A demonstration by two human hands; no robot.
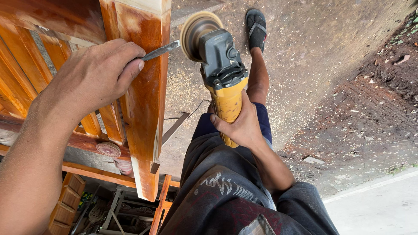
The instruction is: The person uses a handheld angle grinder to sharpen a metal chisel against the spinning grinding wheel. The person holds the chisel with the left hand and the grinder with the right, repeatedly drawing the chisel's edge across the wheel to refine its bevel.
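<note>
Left hand [93, 76] clamped on thin metal tool [160, 51], tip at edge of varnished wooden frame [143, 100]; right hand [241, 126] gripping yellow angle grinder [220, 65], disc just beside frame edge; open dirt ground [331, 87] to the right.

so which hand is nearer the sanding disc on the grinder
Right. The right hand grips the angle grinder's yellow handle below the sanding disc; the left hand holds a metal tool left of it.

A yellow-bodied angle grinder [220, 74] with a dark grey head points away from the viewer, its worn brown sanding disc [194, 31] upright just beside a slim grey metal tool [160, 51]; that tool's tip touches the glossy orange-brown wooden post [146, 100].
</note>
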